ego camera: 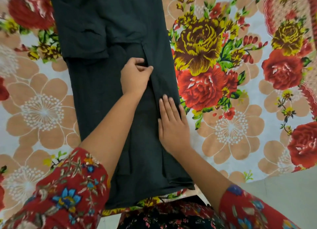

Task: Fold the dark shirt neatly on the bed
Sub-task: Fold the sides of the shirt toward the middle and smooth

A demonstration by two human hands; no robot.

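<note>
Head cam, from my end: the dark shirt lies as a long narrow strip down the middle of the bed, running away from me, with its near hem right at the bed's edge. Both long sides look folded in, and a shirt sleeve is flopped over on the upper left. The left grip is up around mid-shirt, thumb and fingers pinching a little ridge of cloth at the inner edge of the right-hand fold. The right grip is closer to me, fingers straight and together, flat on that same fold. Loud flowery sheet under everything.
</note>
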